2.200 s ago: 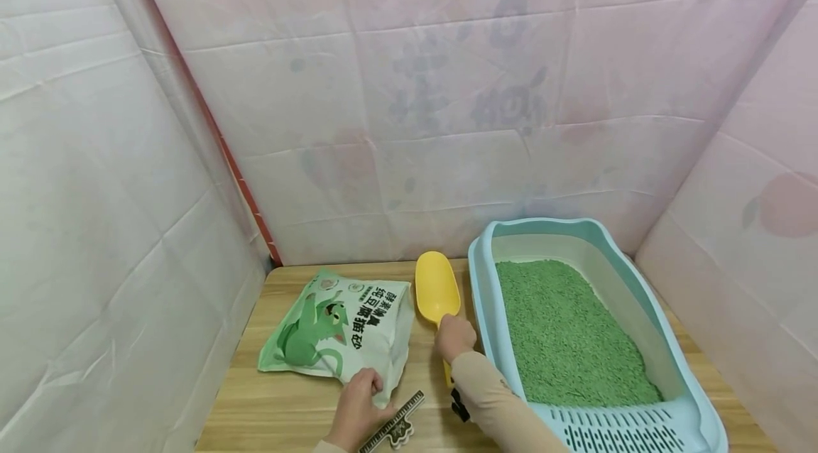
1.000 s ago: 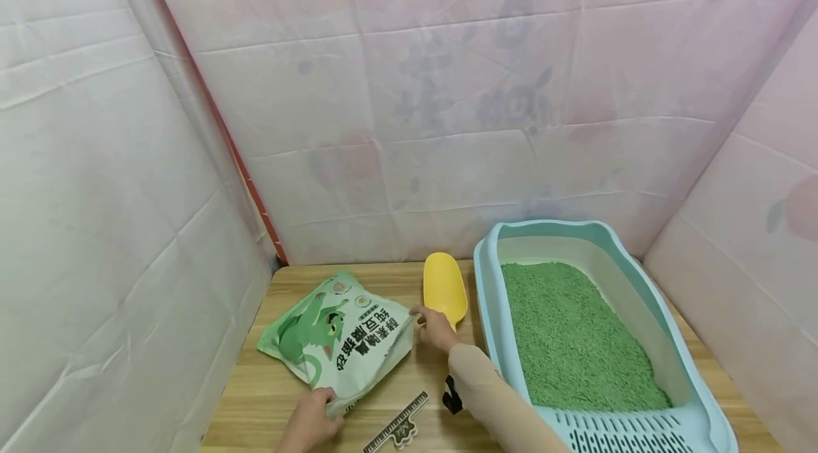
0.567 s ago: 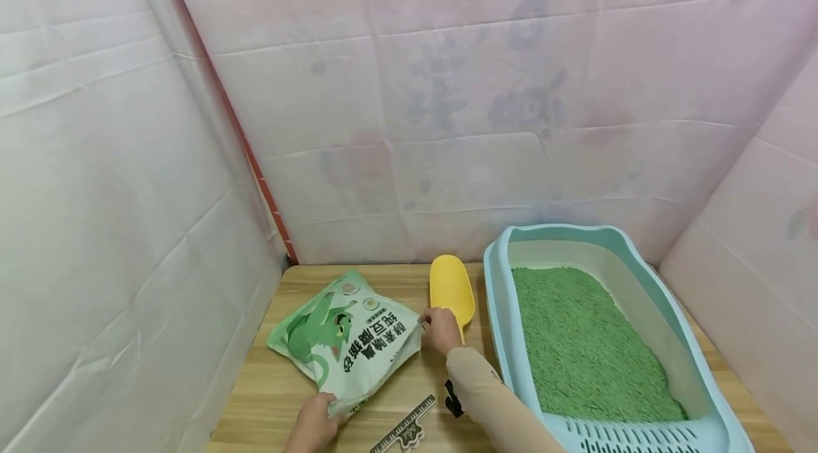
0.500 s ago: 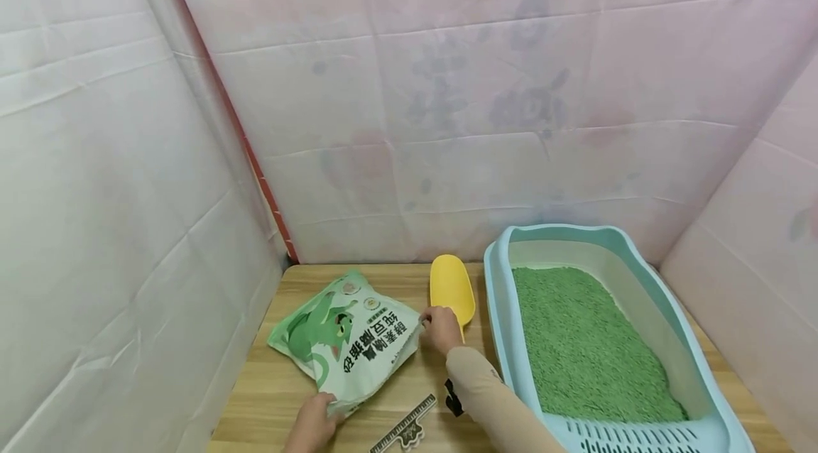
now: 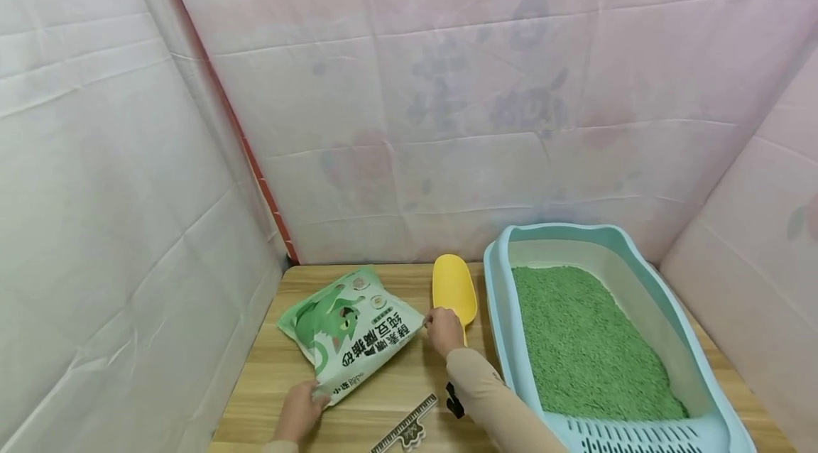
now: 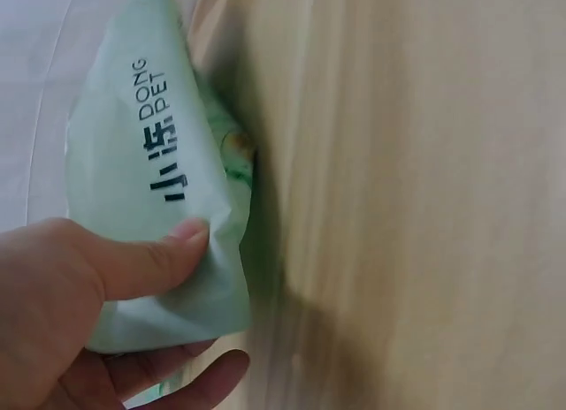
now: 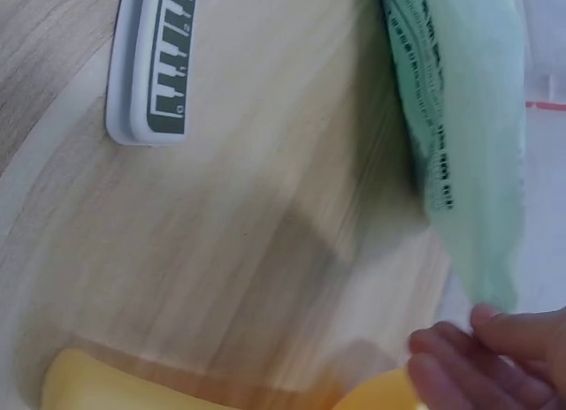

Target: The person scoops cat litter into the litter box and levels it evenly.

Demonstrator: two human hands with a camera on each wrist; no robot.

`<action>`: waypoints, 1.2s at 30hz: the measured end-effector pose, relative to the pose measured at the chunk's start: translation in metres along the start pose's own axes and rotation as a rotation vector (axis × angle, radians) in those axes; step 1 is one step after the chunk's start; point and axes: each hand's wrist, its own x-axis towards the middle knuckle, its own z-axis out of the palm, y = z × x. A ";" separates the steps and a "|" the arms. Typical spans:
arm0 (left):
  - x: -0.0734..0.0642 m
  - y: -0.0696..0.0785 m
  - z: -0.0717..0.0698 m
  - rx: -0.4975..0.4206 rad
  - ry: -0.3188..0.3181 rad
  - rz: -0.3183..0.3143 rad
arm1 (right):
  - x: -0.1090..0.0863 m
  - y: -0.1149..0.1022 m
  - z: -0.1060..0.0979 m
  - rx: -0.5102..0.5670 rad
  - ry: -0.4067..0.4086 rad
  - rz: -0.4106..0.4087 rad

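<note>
A green-and-white cat litter bag [image 5: 358,332] with a cat printed on it lies at a slant on the table's left part. My left hand [image 5: 299,410] grips its near corner, thumb on top in the left wrist view, over pale green plastic [image 6: 133,154]. At the opposite end of that edge, my right hand [image 5: 445,331] pinches the other corner between thumb and fingers, as the right wrist view shows. The edge between both hands is stretched fairly straight. A yellow scoop [image 5: 452,286] lies just behind the right hand, which covers part of its handle.
On the right stands a light blue litter box [image 5: 495,311] holding green pellet litter [image 5: 588,346]. A ruler-marked clip [image 5: 405,426] lies at the table's front, between the forearms. Fabric walls [image 5: 396,176] enclose the wooden table [image 5: 255,396] at back and sides.
My right hand has left the scoop's handle and taken the bag's right corner. The left hand has taken the near corner; the bag has turned, and its lettered front edge now shows.
</note>
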 end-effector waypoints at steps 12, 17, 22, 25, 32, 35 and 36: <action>0.002 -0.037 -0.026 -0.229 -0.103 -0.141 | -0.010 0.008 0.000 0.258 -0.212 -0.030; 0.001 -0.040 -0.024 -0.230 -0.120 -0.182 | -0.013 0.012 0.006 0.328 -0.194 -0.057; 0.003 -0.041 -0.019 -0.210 -0.115 -0.200 | -0.014 0.014 0.010 0.334 -0.158 -0.045; 0.003 -0.040 -0.019 -0.201 -0.121 -0.213 | -0.012 0.013 0.011 0.345 -0.157 -0.020; 0.002 -0.038 -0.019 -0.293 -0.186 -0.309 | -0.011 0.009 0.008 0.336 -0.137 0.047; 0.003 -0.038 -0.017 -0.317 -0.199 -0.342 | -0.012 0.008 0.010 0.373 -0.129 0.072; 0.004 -0.038 -0.016 -0.320 -0.199 -0.346 | -0.012 0.007 0.010 0.395 -0.131 0.091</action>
